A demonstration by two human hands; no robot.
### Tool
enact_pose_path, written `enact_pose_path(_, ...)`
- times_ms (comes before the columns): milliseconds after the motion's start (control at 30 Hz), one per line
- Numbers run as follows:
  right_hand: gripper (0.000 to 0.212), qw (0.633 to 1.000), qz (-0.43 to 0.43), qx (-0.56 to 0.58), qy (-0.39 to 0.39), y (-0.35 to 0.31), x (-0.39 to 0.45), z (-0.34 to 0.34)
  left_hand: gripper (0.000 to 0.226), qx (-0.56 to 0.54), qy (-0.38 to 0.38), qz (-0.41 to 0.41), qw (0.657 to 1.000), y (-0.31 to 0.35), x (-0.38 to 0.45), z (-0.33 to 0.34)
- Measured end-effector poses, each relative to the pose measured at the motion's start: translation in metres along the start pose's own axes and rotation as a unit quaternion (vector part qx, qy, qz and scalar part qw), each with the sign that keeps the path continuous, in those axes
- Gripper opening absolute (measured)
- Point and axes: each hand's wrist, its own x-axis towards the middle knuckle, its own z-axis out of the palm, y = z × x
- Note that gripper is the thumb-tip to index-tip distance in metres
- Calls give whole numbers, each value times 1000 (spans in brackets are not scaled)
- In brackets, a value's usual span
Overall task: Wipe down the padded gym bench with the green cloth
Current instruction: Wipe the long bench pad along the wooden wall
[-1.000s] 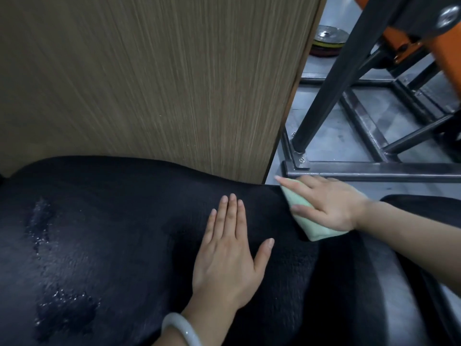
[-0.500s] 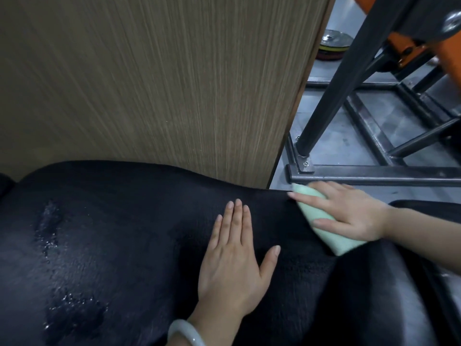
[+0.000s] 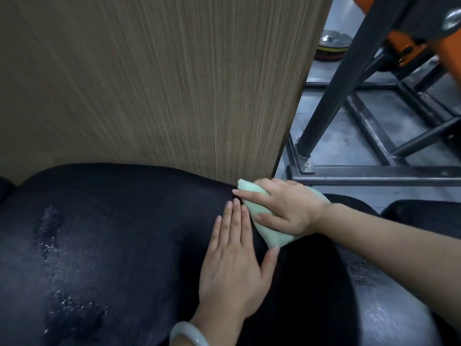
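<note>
Head view: black padded gym bench (image 3: 119,245) fills the lower frame, its far edge against a wood-grain panel (image 3: 149,83). Right hand (image 3: 287,208) lies on the green cloth (image 3: 272,233), fingers spread and curled over it, pressing it onto the pad near the far edge; the grip has the cloth bunched under palm and fingers. Left hand (image 3: 234,265) rests flat on the pad, fingers extended and together, holding nothing; its fingertips and thumb tip sit just beside the cloth. A pale bangle (image 3: 189,333) circles the left wrist. Wet patches (image 3: 50,228) glisten on the pad's left portion. Black steel frame (image 3: 374,174) stands on the grey floor (image 3: 349,146) beyond the bench, right side.
</note>
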Motion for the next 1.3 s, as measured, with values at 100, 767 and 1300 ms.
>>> enact_pose_path(100, 57, 999, 26, -30, 0, 18, -45, 0, 77, -5, -8, -8, 1000, -1, 1, -2)
enact_pose_path(767, 69, 999, 42, 21, 7, -60, 91, -1, 72, 87, -5, 13, 996, -132, 2, -25)
enact_pose_path(1300, 65, 985, 172, -33, -5, 79, -77, 37, 75, 69, -12, -5, 998, -148, -2, -25)
